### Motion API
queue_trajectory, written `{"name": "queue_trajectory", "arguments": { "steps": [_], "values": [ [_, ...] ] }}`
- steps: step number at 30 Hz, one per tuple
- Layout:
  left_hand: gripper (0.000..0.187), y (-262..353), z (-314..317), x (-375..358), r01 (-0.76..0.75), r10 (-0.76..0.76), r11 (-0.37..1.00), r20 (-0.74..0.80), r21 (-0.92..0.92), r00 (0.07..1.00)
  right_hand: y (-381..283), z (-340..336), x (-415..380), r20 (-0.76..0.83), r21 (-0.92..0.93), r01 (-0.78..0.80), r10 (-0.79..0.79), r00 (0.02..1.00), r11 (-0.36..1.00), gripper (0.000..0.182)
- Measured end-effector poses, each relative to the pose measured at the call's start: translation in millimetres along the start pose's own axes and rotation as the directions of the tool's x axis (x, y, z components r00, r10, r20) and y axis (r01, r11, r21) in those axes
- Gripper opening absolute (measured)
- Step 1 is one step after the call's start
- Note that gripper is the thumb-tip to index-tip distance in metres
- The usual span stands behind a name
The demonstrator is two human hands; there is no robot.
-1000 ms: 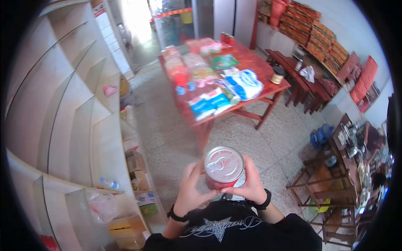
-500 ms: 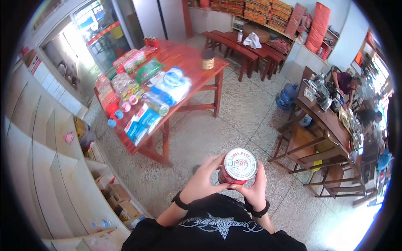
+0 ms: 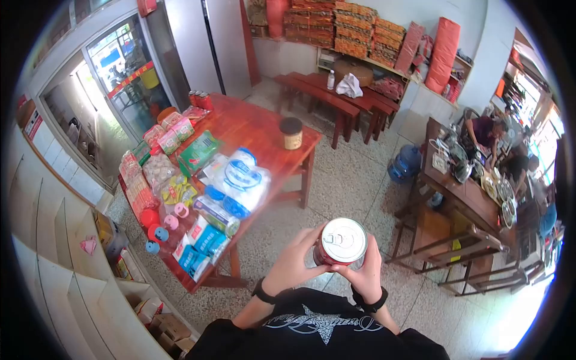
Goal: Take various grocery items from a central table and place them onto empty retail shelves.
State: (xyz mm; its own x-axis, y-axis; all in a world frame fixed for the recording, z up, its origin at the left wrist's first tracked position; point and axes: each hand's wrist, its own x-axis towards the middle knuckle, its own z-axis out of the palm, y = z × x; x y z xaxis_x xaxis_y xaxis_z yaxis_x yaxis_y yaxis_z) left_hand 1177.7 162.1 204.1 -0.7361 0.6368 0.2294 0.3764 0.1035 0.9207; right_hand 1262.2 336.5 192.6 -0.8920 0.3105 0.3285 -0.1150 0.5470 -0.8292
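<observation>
The can (image 3: pixel 343 241) is between the two hands, above the floor (image 3: pixel 354 180) and in front of the person's chest, its pale lid facing up and its pull ring lying flat. It looks metal, so it should be stiff and hard to crush, moderately heavy if full, and perhaps a little slippery on its smooth side. Its round wall, below the rim, is the sound place to grip.

The right hand (image 3: pixel 295 259) curves its fingers around one side, and the left hand (image 3: pixel 365 273) cups the other. The thumbs press low on the near side, their tips close together; the fingertips behind the can are hidden, so their spacing cannot be told.

Beyond, the red table (image 3: pixel 258 102) has a shiny wooden top. A dark-lidded jar (image 3: pixel 292 137) stands near its right corner, blue packets (image 3: pixel 209 240) lie at the near corner, a bag of white goods (image 3: pixel 243 183) lies along the near right edge, and small red tins (image 3: pixel 206 101) stand by the far edge.

Pale shelves (image 3: pixel 48 282) line the left side of the room. Benches (image 3: pixel 303 93) stand behind the table, a blue water jug (image 3: pixel 404 163) sits on the speckled floor, and a person (image 3: pixel 483 129) is at a cluttered side table (image 3: pixel 447 180).
</observation>
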Motion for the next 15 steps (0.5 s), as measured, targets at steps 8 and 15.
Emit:
{"name": "queue_trajectory", "arguments": {
  "steps": [8, 15],
  "values": [
    [0.081, -37, -77, 43, 0.040, -0.019, 0.988, -0.138, 0.151, 0.990, -6, 66, 95, 0.157, -0.006, 0.134, -0.132, 0.979, 0.991, 0.077],
    [0.083, -83, -85, 77, 0.150, -0.103, 0.964, -0.214, 0.218, 0.971, 30, 90, 149, 0.332, 0.019, 0.027, -0.032, 0.943, 0.999, 0.078]
  ]
}}
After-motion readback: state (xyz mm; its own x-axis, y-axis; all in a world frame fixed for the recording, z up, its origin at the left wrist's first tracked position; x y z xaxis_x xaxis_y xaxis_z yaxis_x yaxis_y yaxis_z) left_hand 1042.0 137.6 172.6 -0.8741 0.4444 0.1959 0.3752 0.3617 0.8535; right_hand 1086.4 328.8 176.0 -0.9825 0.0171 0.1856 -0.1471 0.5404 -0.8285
